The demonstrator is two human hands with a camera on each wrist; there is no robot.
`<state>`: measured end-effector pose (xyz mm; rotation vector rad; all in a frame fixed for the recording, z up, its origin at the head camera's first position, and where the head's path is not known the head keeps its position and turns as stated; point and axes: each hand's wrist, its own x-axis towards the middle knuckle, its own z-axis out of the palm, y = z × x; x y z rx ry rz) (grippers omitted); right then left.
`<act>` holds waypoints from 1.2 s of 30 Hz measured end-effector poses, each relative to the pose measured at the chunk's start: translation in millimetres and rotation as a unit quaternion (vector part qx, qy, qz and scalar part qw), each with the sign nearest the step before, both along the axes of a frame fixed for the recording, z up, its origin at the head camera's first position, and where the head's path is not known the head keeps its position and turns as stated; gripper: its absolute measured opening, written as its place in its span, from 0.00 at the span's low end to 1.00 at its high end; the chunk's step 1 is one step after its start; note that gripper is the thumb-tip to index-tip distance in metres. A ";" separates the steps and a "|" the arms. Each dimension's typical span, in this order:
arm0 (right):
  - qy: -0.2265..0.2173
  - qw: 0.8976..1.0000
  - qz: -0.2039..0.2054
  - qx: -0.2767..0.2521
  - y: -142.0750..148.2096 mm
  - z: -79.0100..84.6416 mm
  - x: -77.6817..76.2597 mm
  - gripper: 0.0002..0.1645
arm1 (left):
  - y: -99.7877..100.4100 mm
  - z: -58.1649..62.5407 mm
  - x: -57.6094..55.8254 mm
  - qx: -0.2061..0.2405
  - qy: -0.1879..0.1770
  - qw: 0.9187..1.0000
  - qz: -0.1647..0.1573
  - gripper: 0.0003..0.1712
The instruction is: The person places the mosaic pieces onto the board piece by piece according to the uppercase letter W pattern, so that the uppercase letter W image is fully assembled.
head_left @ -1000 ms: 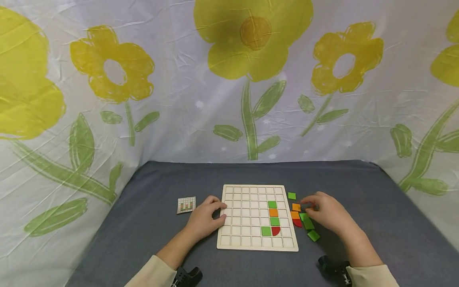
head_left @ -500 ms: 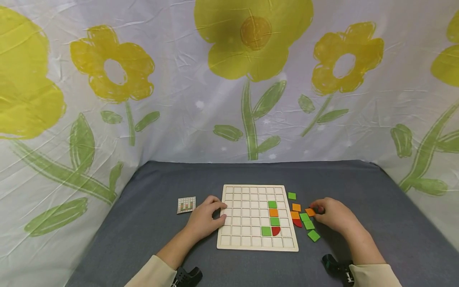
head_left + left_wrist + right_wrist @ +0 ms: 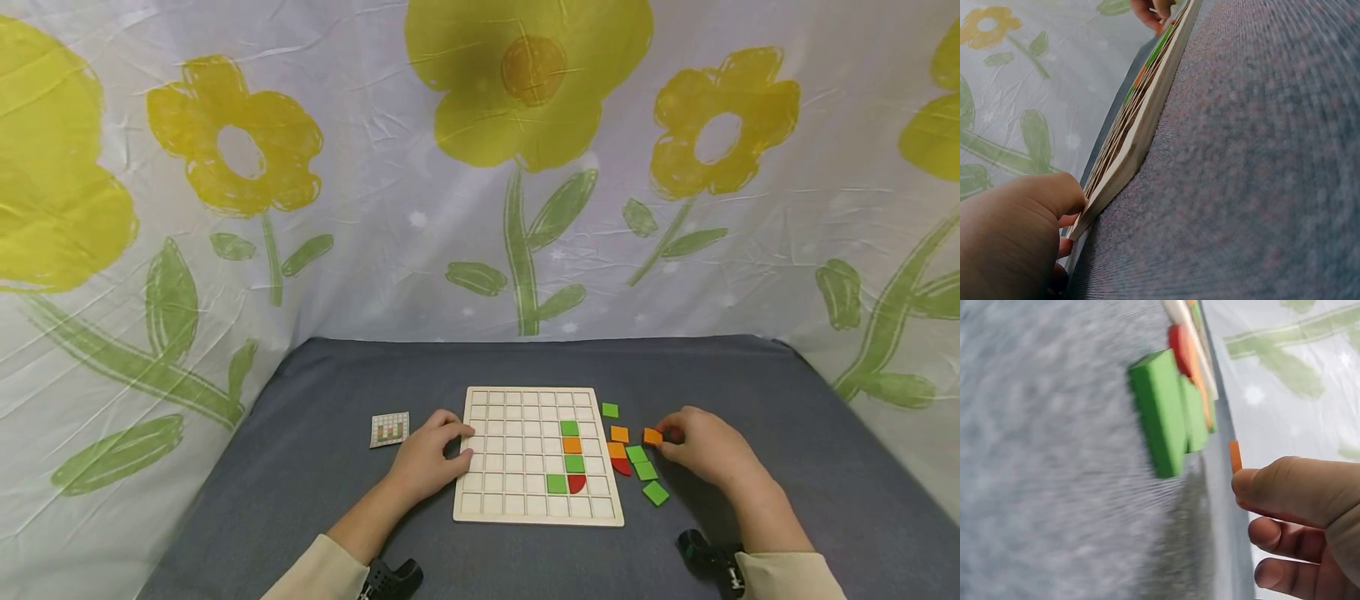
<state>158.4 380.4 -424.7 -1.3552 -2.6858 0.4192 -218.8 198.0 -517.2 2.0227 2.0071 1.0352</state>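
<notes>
A pale wooden grid board (image 3: 504,467) lies on the dark cloth, with several green, orange and red pieces in its right-hand cells. The left hand (image 3: 429,458) rests at its left edge, thumb and index fingertips touching the rim. To the right of the board, the right hand (image 3: 708,446) pinches an orange square tile (image 3: 652,437) between thumb and fingers. The right wrist view shows that orange tile (image 3: 1235,456) edge-on, its lower end under the thumb. A dark reddish patch shows under the right fingers in the head view; I cannot tell what it is.
Loose green tiles (image 3: 656,493), orange tiles (image 3: 619,434) and a red quarter-round piece (image 3: 622,467) lie along the board's right side. A small printed grid card (image 3: 390,429) lies left of the board. A flower-print curtain (image 3: 360,208) stands behind the table.
The right hand has drawn back slightly to the right from the loose tiles, bringing out an orange tile, which has since turned in the fingers. The left hand and board keep their places.
</notes>
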 end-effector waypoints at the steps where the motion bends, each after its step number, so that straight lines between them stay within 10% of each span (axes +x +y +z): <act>1: 0.004 1.000 0.002 0.002 -0.7 2.1 -0.1 0.16 | -0.2 -0.1 0.0 0.000 0.000 1.000 0.000 0.15; 19: 0.088 0.995 0.027 0.034 -51.0 31.0 -43.7 0.14 | -0.6 2.2 1.3 0.002 -0.001 1.000 0.003 0.14; 36: 0.120 0.991 0.062 0.012 -94.3 14.7 -89.5 0.12 | 0.5 1.1 0.0 0.005 -0.002 1.000 -0.001 0.15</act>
